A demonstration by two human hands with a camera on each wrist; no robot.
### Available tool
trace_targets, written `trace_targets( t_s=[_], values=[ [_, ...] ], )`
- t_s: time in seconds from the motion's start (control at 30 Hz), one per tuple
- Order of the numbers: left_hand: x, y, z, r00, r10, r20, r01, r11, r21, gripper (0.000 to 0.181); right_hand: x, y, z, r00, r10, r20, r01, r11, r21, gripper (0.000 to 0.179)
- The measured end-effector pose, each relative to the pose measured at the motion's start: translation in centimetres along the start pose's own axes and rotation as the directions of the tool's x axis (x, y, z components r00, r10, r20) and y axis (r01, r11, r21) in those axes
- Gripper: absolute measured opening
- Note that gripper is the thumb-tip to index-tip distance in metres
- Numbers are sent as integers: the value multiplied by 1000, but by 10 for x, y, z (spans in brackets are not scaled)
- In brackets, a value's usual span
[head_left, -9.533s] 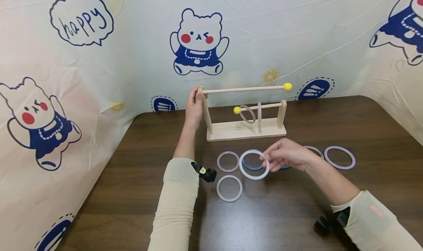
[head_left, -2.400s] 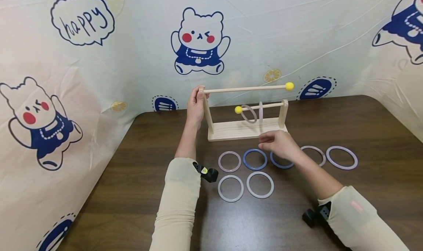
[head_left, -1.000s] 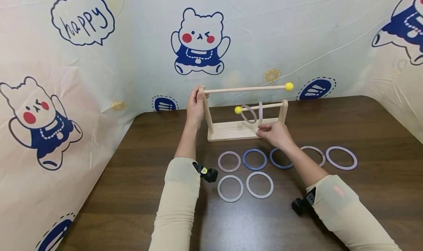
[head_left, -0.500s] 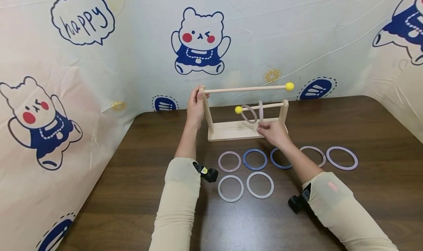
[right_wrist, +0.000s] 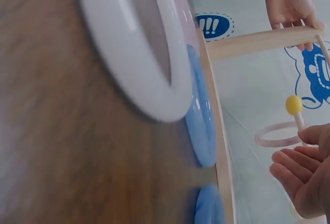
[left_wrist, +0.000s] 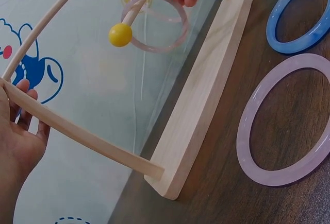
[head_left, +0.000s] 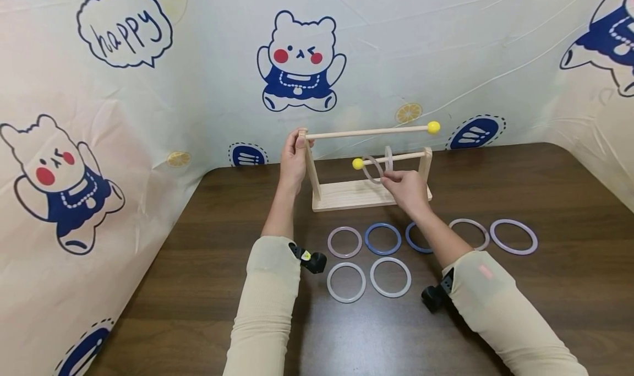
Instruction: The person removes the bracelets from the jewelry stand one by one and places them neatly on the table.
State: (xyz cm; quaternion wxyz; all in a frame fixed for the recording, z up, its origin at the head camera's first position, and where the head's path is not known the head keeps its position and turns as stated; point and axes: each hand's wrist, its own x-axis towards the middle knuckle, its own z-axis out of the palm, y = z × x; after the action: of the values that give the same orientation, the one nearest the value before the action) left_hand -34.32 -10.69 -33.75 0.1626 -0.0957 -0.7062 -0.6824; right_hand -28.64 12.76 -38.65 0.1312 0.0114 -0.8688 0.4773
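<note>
A wooden bangle stand (head_left: 356, 193) stands on the table, with two rods that end in yellow balls. My left hand (head_left: 293, 158) grips the top of its left post (left_wrist: 77, 128). Two pale bangles hang on the lower rod (head_left: 408, 157). One, a tilted pinkish bangle (left_wrist: 179, 31), hangs close to the yellow ball (head_left: 358, 164). Farther in on that rod, my right hand (head_left: 408, 191) pinches the lower edge of a pale lilac bangle (head_left: 388, 154). In the right wrist view, my right hand (right_wrist: 309, 175) partly hides this rod. The upper rod (head_left: 366, 132) bears no bangle.
Several bangles lie flat in front of the stand: a pink bangle (head_left: 329, 243), a blue bangle (head_left: 366, 239), another blue bangle (head_left: 407, 237) partly behind my right arm, two whitish ones nearer me, and a lilac bangle (head_left: 535, 244) at right. A printed cloth (head_left: 213, 90) hangs behind.
Earlier my right hand held a white bangle, which now lies in the front row. The hand has since moved to the lower rod, and the inner bangle has shifted slightly left. The left hand stays put.
</note>
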Motion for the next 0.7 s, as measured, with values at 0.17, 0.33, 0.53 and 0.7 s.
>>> trace_targets(
  t_s=[0.17, 0.33, 0.53, 0.7],
  values=[
    [-1, 1, 0, 1000, -1, 5, 1, 1000, 15, 40, 3, -8, 7, 993, -52, -101, 45, 997, -67, 19],
    [0, 2, 0, 1000, -8, -1, 8, 1000, 17, 39, 5, -15, 11, 988, -91, -129, 71, 986, -152, 16],
    [0, 1, 0, 1000, -11, 16, 11, 1000, 14, 38, 5, -17, 12, 988, -72, -136, 52, 988, -143, 15],
    [0, 1, -2, 1000, -7, 18, 7, 1000, 21, 39, 6, -16, 12, 989, -81, -123, 63, 988, -144, 14]
  ],
)
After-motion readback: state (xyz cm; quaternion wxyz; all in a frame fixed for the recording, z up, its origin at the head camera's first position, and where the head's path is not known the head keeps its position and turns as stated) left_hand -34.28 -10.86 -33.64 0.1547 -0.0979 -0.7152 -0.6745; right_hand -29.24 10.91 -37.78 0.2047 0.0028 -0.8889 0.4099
